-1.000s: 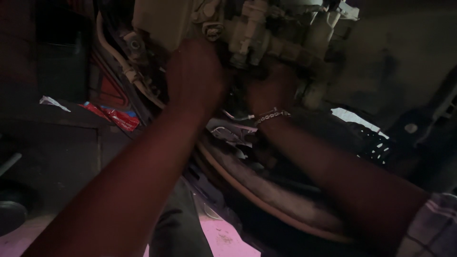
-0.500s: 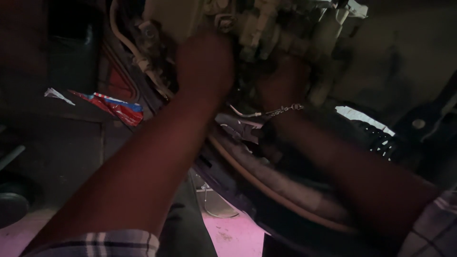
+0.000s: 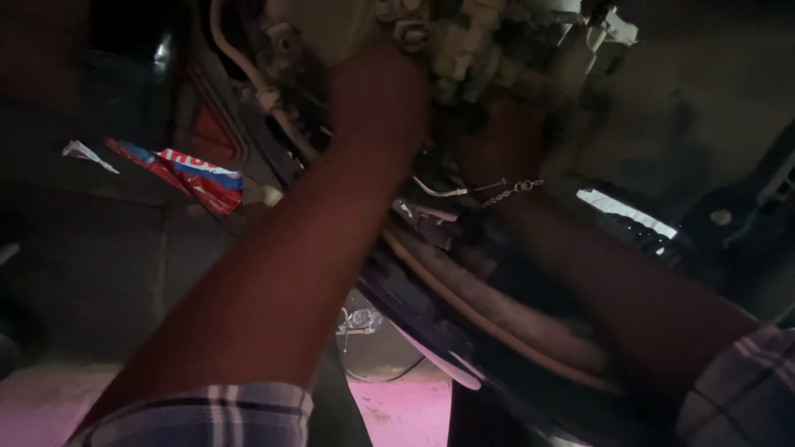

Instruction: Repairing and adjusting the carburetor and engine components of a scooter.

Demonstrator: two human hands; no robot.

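Observation:
A pale grey engine block [image 3: 497, 41] with several bolts and fittings fills the top of the dim view. My left hand [image 3: 381, 99] is pressed against its lower left side, fingers curled and hidden against the metal. My right hand [image 3: 497, 141] reaches up under the block just to the right; a thin chain bracelet [image 3: 513, 190] hangs at that wrist. What either hand grips is too dark to tell. Both forearms rise from checked sleeves at the bottom corners.
A tan curved pipe [image 3: 497, 314] and dark frame run diagonally under my arms. A red and blue wrapper [image 3: 190, 174] lies on the dark floor at left. Below is a pink floor patch [image 3: 406, 414]. A black bracket [image 3: 737, 215] stands at right.
The view has shifted so the engine block and both hands sit higher and further right in frame. My checked left sleeve has come into view. Both hands stay against the block.

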